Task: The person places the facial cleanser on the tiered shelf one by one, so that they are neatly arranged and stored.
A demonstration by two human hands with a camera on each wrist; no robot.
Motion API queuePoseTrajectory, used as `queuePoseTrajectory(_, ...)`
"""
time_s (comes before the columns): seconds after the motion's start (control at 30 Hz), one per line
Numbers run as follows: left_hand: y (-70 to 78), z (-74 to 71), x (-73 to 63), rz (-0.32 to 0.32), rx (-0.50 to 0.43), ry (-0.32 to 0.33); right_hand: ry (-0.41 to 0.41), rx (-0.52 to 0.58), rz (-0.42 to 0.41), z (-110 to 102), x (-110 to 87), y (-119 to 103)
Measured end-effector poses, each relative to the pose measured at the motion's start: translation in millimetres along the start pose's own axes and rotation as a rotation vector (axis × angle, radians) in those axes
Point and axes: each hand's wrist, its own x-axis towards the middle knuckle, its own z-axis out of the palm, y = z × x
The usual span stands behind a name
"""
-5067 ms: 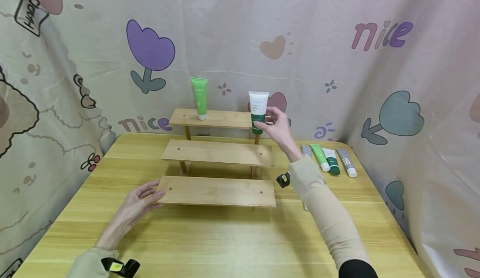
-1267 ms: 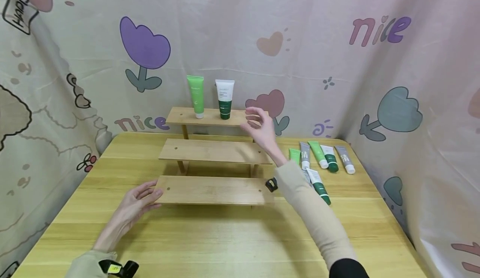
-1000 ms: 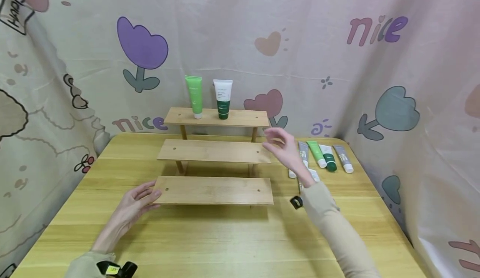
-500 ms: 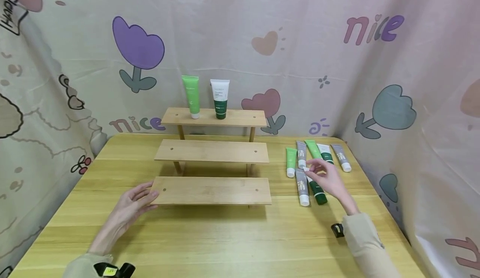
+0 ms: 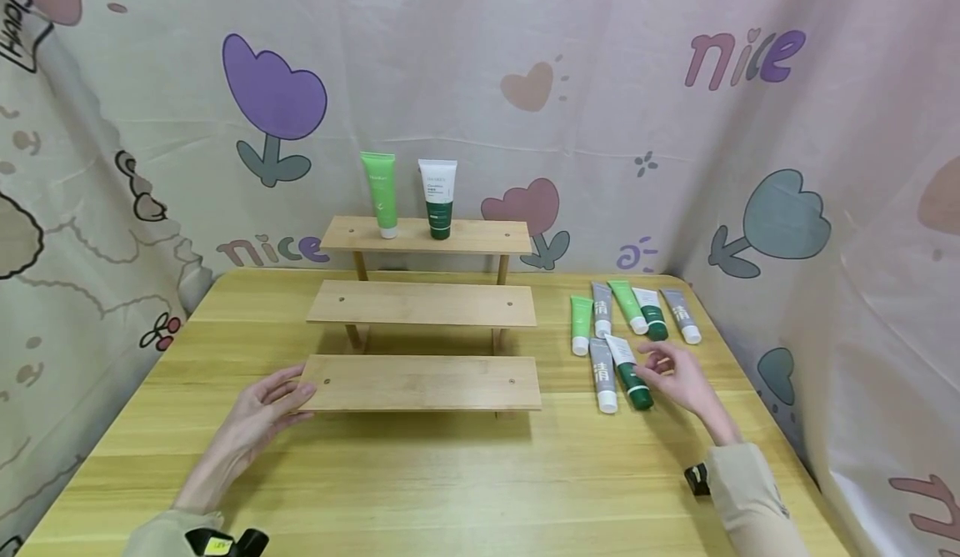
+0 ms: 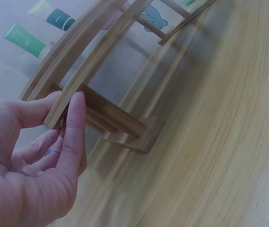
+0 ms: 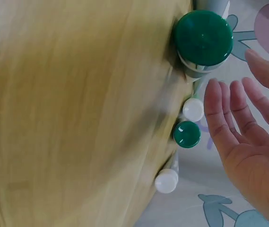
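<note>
My left hand [image 5: 258, 415] pinches the left end of the lowest board of a three-tier wooden shelf [image 5: 420, 383], thumb on one face and fingers on the other in the left wrist view. A green tube [image 5: 381, 194] and a white and dark green tube [image 5: 438, 198] stand cap down on the top tier. At the right, my right hand [image 5: 682, 382] hovers beside a lying white and dark green tube [image 5: 628, 373], fingertips close to it. In the right wrist view its green cap [image 7: 203, 38] shows large, and the loosely bent fingers [image 7: 214, 109] hold nothing.
More tubes lie around that one: a grey tube [image 5: 603, 376] to its left, a small green tube [image 5: 581, 323], another grey tube [image 5: 602, 308], and several along the back right of the wooden table [image 5: 420, 490]. A patterned curtain [image 5: 600, 123] hangs behind.
The white and dark green tube went from my right hand onto the top tier, left of where it was held. That hand let go and moved right and down to the lying tubes. The left hand kept its hold.
</note>
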Motion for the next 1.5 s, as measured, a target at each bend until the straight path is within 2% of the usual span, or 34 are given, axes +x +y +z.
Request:
queuePoseTrajectory(0.4, -0.4, 0.4, 0.0, 0.010, -0.030, -0.001, -0.077, 0.002, 0.097, 0, -3.9, 4)
queuePoseTrajectory(1.13, -1.0, 0.6, -0.4, 0.000, -0.012, -0.003, -0.128, -0.085, 0.155, 0, -2.3, 10)
queuePoseTrajectory(1.5, -1.4, 0.4, -0.5, 0.005, -0.025, -0.004, -0.195, -0.049, 0.231, -10, -4.1, 14)
